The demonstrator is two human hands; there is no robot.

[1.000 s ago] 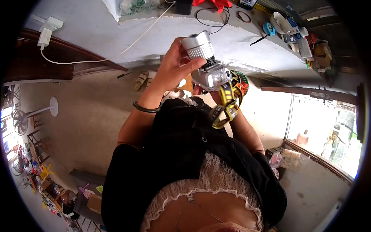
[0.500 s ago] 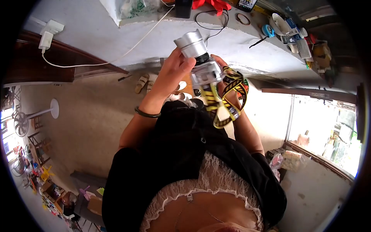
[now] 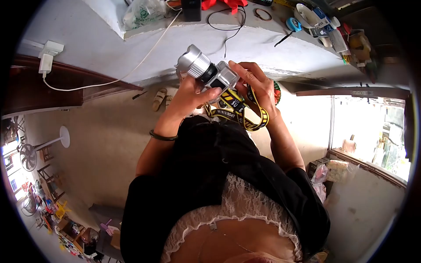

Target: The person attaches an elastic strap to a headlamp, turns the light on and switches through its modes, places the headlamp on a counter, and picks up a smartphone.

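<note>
A headlamp (image 3: 196, 62) with a ribbed silver head is held up in front of my body, its head pointing to the upper left. My left hand (image 3: 186, 98) is closed around its underside, the thumb lying across the black joint. At the other end, the fingers of my right hand (image 3: 258, 85) grip the clear plastic housing (image 3: 226, 75). A black and yellow strap (image 3: 258, 125) loops down from the housing beneath my right hand. Parts of my right fingers are hidden behind the housing.
Ahead is a grey ledge with a black cable (image 3: 241, 27), a plastic bag (image 3: 142, 15), a blue tape measure (image 3: 293, 24) and a white bowl (image 3: 305, 16). A white charger (image 3: 49, 57) is plugged in at left. Sandals (image 3: 159, 100) lie on the floor near a fan (image 3: 29, 157).
The headlamp has tilted to the left and dropped a little. My right hand has come up over the housing from behind it, and the strap has swung lower and left.
</note>
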